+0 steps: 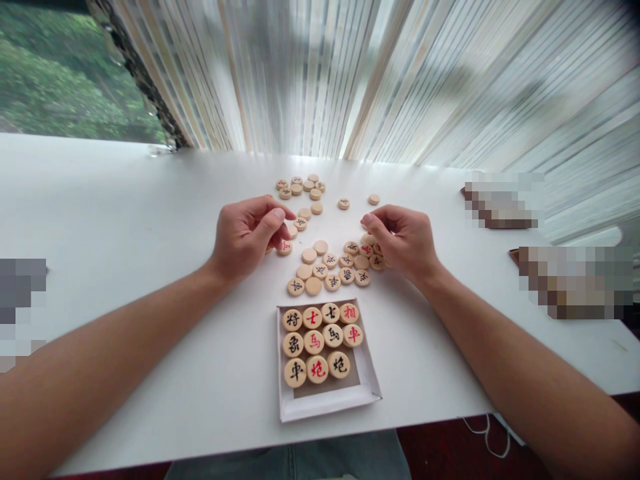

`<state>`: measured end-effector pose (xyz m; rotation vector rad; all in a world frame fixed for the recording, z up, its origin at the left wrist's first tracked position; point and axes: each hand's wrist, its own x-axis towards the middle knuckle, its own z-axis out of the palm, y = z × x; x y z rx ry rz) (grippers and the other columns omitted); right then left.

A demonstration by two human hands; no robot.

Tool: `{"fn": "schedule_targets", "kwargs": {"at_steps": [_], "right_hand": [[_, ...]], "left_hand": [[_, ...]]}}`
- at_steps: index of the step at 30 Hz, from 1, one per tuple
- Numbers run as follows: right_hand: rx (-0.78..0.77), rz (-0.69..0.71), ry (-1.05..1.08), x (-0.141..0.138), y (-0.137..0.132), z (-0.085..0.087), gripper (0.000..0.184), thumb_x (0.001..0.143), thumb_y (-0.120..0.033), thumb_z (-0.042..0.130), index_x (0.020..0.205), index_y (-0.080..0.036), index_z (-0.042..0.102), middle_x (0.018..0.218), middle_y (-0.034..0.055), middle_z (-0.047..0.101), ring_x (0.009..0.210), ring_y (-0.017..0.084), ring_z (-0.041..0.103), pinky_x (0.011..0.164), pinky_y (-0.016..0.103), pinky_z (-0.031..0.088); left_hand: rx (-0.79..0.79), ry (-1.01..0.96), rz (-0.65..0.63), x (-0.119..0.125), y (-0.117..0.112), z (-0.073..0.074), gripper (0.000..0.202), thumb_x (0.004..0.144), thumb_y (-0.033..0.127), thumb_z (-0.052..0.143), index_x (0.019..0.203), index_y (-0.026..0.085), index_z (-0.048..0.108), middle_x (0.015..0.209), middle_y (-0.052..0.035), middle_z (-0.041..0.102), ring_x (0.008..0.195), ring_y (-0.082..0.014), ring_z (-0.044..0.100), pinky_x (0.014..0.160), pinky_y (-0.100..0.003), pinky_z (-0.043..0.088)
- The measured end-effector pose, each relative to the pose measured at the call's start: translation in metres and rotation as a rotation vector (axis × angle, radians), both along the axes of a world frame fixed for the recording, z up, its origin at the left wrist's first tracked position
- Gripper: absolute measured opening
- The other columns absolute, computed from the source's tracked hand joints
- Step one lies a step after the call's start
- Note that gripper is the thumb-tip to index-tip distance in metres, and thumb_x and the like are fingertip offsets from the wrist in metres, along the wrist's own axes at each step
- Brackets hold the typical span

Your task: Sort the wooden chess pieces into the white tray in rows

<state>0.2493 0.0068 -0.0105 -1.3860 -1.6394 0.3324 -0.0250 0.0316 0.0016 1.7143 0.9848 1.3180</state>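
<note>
L hand [250, 233] is held over the table [225, 380], fingers curled, thumb close to index; whether a pc. is pinched can't be made out. R hand [406, 243] is held opp., thumb and index tips together; a pc. betw. them can't be confirmed either. Loose round pcs. [313, 287] are spread betw. both hands and slightly nearer the body, some partly covered by R hand; marked and blank faces are shown. A far group [297, 189] is located beyond L fingertips; 2 single pcs. [343, 204] are positioned beyond the gap betw. hands. Box [325, 405] is placed nearer the body than both grips, approx. midway; 11 boxed pcs. [317, 369], marked red or blk., are arranged inside in rows of 4, 4 and 3. Grey box floor is exposed at R end of nearest row.
</note>
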Motion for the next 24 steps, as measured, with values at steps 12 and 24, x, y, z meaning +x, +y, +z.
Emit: {"fn": "schedule_targets", "kwargs": {"at_steps": [12,24], "right_hand": [[0.008,0.021,-0.005,-0.0012,-0.0004,0.0005,0.026,0.094,-0.033,0.069,0.074,-0.018,0.073,0.061,0.0005,0.062,0.055,0.014,0.049,0.055,0.029,0.038],[-0.006,0.023,-0.031,-0.0032,-0.0029,-0.0002,0.028,0.095,-0.037,0.068,0.076,-0.018,0.075,0.062,0.0016,0.066,0.055,0.015,0.052,0.055,0.029,0.039]], "left_hand": [[-0.018,-0.041,-0.026,-0.0001,0.0002,-0.0015,0.02,0.091,0.027,0.063,0.083,0.016,0.078,0.062,-0.0027,0.072,0.049,-0.0121,0.061,0.045,-0.022,0.046],[-0.012,-0.029,-0.026,-0.0007,-0.001,0.0007,0.018,0.091,0.026,0.063,0.085,0.017,0.078,0.063,-0.0028,0.073,0.049,-0.0117,0.063,0.046,-0.021,0.049]]}}
